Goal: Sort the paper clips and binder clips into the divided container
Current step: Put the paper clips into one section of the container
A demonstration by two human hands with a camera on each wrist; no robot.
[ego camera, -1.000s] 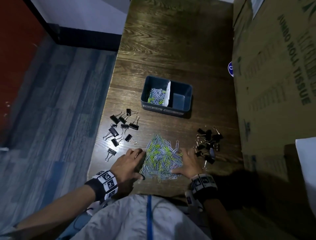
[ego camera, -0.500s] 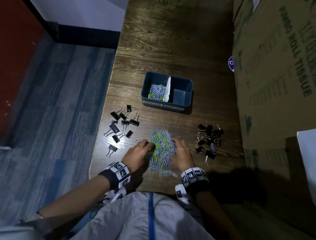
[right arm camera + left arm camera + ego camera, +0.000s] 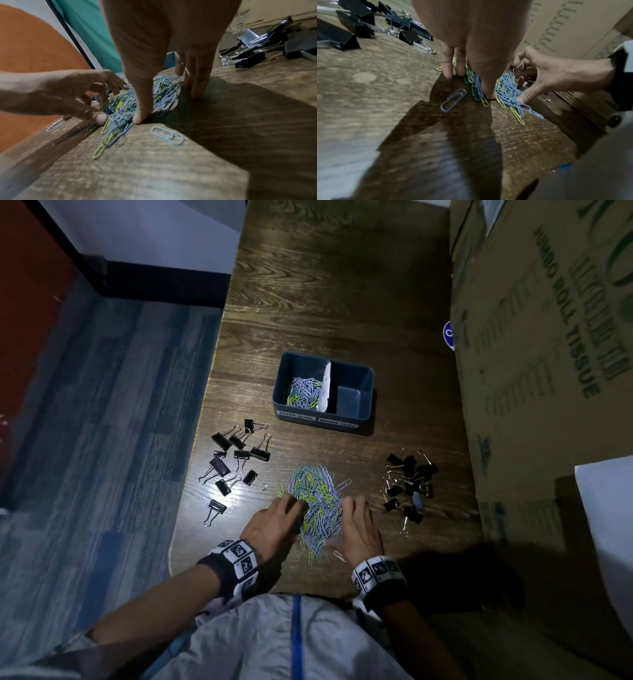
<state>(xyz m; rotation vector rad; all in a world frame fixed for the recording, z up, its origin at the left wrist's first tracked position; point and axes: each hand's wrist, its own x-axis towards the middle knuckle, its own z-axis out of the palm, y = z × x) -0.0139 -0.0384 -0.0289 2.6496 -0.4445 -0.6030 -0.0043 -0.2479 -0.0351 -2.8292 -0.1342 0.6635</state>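
A heap of blue, green and yellow paper clips point(image 3: 317, 505) lies on the wooden table near its front edge. My left hand point(image 3: 274, 525) presses against the heap's left side and my right hand point(image 3: 358, 525) against its right side, fingertips on the table and thumbs touching the clips. Neither hand has lifted anything. The dark divided container point(image 3: 322, 419) stands behind the heap; its left compartment holds paper clips point(image 3: 303, 397), its right one is bare. Black binder clips lie in one group on the left point(image 3: 236, 460) and another on the right point(image 3: 409, 487).
Large cardboard boxes point(image 3: 548, 337) wall off the table's right side. The table's left edge point(image 3: 191, 474) drops to a blue floor just beyond the left binder clips. Single paper clips point(image 3: 453, 100) point(image 3: 167, 135) lie loose beside the heap.
Both hands have slid inward from the heap's outer edges, squeezing the spread paper clips into a narrower, taller pile. A few clips were left behind near the front edge.
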